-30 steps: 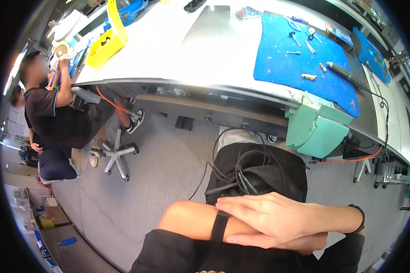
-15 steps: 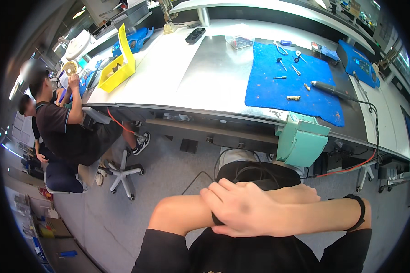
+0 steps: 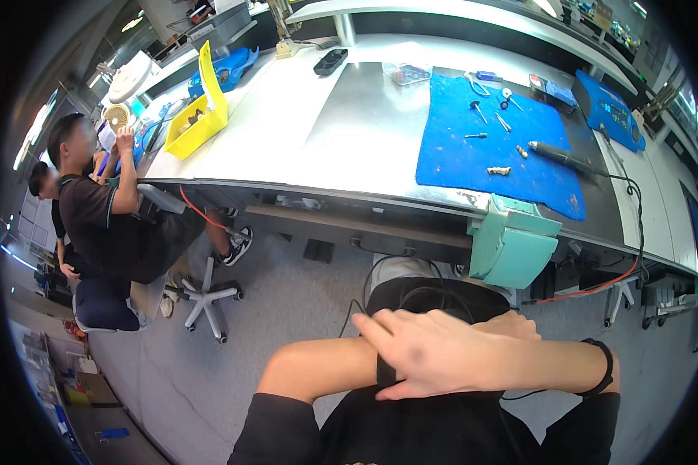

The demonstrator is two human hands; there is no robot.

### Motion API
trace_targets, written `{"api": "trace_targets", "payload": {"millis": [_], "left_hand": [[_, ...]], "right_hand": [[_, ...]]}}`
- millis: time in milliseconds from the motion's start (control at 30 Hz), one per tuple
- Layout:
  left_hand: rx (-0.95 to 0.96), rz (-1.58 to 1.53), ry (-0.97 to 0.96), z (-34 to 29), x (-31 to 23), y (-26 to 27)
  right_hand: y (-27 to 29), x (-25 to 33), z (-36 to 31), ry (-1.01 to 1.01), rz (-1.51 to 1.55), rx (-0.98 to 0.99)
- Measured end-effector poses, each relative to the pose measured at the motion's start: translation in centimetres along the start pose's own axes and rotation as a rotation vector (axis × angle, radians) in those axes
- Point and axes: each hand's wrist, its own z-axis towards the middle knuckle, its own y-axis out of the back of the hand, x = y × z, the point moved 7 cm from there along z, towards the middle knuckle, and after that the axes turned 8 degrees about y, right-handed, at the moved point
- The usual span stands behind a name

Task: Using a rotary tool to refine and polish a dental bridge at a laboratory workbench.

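My forearms are crossed over my lap. My right hand [image 3: 434, 353] lies across my left forearm, its fingers stretched out and its thumb apart. A black band [image 3: 386, 372] on the left forearm shows partly beneath it. Behind my right forearm, my left hand [image 3: 512, 325] rests near my dark-clothed thigh, its fingers mostly hidden. On the bench, a blue mat [image 3: 450, 159] bears a dark handpiece [image 3: 558, 155] with a cable, a small gold-coloured piece [image 3: 499, 170], a burr [image 3: 476, 136], a mandrel with a dark disc [image 3: 478, 111] and other small tools.
A green padded block [image 3: 516, 244] juts from the bench's front edge. Farther back stand a blue control box [image 3: 609, 112], a clear tray [image 3: 408, 73] and a black object [image 3: 331, 62]. At left are a yellow bin [image 3: 198, 128], a seated co-worker [image 3: 108, 209] and a wheeled chair base [image 3: 208, 293].
My right hand has shifted slightly right, its fingers straighter and more raised. The near co-worker's head has turned. My left hand has barely moved.
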Motion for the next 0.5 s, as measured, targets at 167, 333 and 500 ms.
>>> {"api": "trace_targets", "payload": {"millis": [167,333,500], "left_hand": [[-0.013,-0.008,-0.007,1.3,0.7,0.5],[-0.054,-0.030,-0.016,3.1,1.7,1.6],[-0.585,-1.446,-0.134,2.2,11.5,-8.5]], "right_hand": [[-0.2,-1.6,-0.9,-0.137,0.142,0.125],[-1.7,0.0,-0.5,0.015,0.120,0.046],[5.0,2.4,-0.1,0.104,0.030,-0.189]]}}
